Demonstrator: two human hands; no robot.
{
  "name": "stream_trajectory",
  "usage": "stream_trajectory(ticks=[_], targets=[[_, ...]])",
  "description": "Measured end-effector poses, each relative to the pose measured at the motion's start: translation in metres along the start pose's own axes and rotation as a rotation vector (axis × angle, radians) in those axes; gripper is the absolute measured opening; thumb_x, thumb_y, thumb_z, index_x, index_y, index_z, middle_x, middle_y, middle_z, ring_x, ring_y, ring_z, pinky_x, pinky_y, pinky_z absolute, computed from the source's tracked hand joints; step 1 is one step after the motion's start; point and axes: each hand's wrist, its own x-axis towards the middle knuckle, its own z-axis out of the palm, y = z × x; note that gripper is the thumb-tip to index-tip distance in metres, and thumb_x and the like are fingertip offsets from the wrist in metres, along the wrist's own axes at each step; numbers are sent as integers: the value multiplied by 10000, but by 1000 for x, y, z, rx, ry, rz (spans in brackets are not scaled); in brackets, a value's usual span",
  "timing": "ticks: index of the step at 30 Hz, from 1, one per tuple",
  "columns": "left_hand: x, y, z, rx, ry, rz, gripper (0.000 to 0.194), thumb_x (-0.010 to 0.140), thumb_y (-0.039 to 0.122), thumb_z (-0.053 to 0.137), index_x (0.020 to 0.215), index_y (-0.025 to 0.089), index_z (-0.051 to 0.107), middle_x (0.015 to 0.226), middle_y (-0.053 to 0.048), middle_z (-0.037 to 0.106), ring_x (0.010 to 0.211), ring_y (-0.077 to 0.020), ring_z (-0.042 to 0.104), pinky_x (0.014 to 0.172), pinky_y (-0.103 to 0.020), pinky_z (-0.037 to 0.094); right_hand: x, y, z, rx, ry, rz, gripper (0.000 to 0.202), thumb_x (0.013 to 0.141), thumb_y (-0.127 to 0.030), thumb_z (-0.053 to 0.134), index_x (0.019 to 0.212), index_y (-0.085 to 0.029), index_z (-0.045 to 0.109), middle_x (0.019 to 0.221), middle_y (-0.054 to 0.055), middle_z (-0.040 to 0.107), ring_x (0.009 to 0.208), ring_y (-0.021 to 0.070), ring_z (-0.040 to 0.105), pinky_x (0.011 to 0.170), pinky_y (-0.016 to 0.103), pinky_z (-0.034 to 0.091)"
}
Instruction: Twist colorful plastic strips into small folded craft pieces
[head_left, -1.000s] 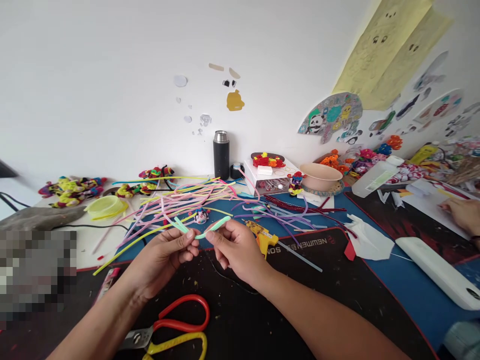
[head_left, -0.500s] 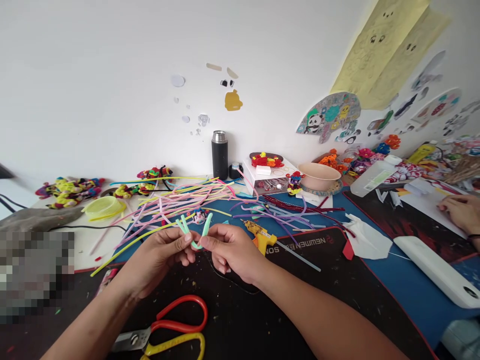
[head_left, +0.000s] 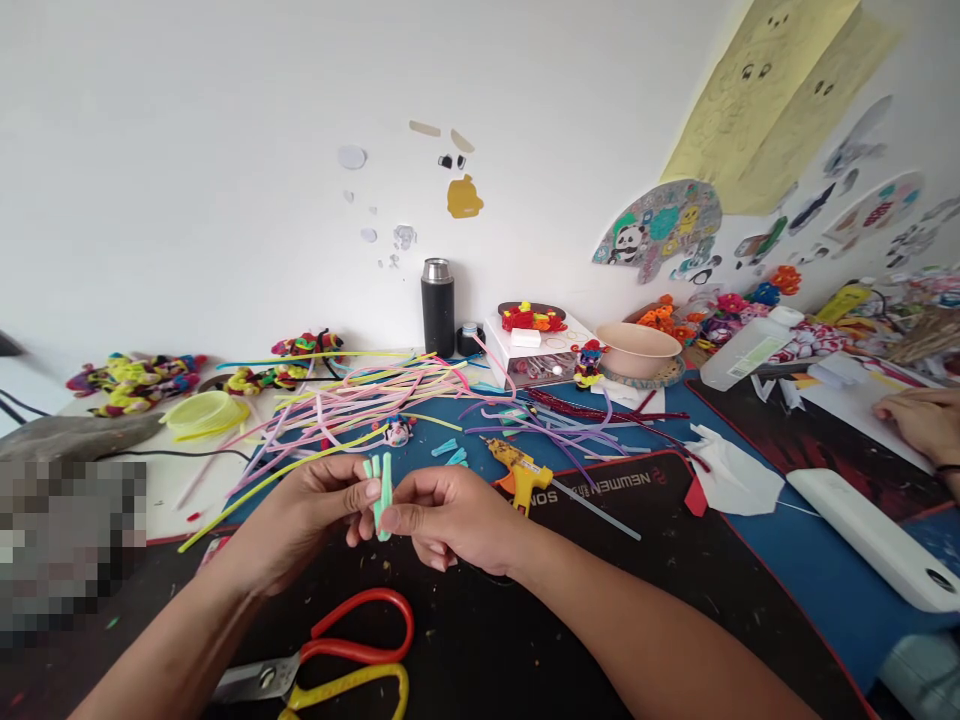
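Note:
A mint-green pipe cleaner point(head_left: 386, 485), bent into narrow upright folds, is pinched between both hands above the black mat. My left hand point(head_left: 322, 510) grips its left side between thumb and fingers. My right hand point(head_left: 450, 510) closes on its lower right part, thumb on top. Scissors point(head_left: 352, 650) with one red and one yellow handle lie below the hands. Just beyond my right hand is a yellow glue gun point(head_left: 525, 475). Short blue folded pieces point(head_left: 450, 452) and a small white-and-pink figure point(head_left: 398, 430) rest behind the hands.
Pink, yellow and purple pipe cleaners point(head_left: 375, 385) spread across the back of the table. A black thermos point(head_left: 438, 310) stands against the wall. To the right are a beige bowl point(head_left: 637, 350), a clear bottle point(head_left: 750, 350), a white device point(head_left: 874, 540) and another person's hand point(head_left: 919, 425).
The right side of the green pipe cleaner has been folded in against the left folds, closing the open V. My right hand has moved slightly left and down.

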Motion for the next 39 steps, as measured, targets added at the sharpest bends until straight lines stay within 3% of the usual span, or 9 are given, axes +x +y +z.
stream_trajectory(ticks=[9,13,18,24,28,31,35,39], targets=[[-1,3,3,35,27,42,376,541,433,1091,583,178,819,498,-45,683,453,-119,581,447,-181,484,0,-1,-1,12,-4,32,489,756,-544,974,815,-194,637,463,-125,509,373,64,415,427,232,300],[-1,2,4,39,8,26,352,564,411,1081,592,172,825,513,-52,687,463,-124,585,455,-187,498,-1,-2,-1,29,-27,53,490,716,-519,1003,795,-182,656,511,-107,544,385,55,417,412,228,290],[-2,0,3,-12,-9,14,339,553,377,1086,590,168,821,538,-48,697,445,-110,556,432,-189,479,-3,-1,-2,76,-57,97,462,736,-510,1000,813,-185,682,472,-129,432,395,61,379,427,231,287],[-6,2,6,-39,-82,-28,399,581,454,1082,753,149,891,543,-67,712,432,-105,549,422,-181,457,-4,0,-3,109,-112,115,437,762,-483,997,839,-158,714,640,-65,601,437,31,333,425,231,269],[-8,4,10,-72,-102,-38,463,587,543,1067,675,146,845,524,-67,704,409,-94,534,415,-177,443,-3,0,-3,160,-164,127,400,744,-423,1012,834,-153,731,602,-85,573,420,29,336,400,226,260],[-10,6,12,-81,-98,-49,447,562,502,1084,641,153,816,509,-52,693,393,-95,529,405,-180,435,-3,0,-1,143,-161,142,395,755,-428,1003,852,-149,740,598,-90,572,417,29,339,397,228,267],[-8,6,10,-51,-53,-33,391,520,388,1103,632,163,803,503,-29,676,400,-102,533,405,-185,440,-3,0,1,92,-126,136,453,756,-507,987,839,-168,698,558,-94,561,418,49,389,419,228,292],[-5,5,5,54,90,34,407,509,436,1089,621,186,789,499,-18,656,430,-122,549,429,-203,468,-1,0,-1,-64,6,58,517,813,-648,897,829,-208,625,491,-112,492,414,83,427,442,233,323]])
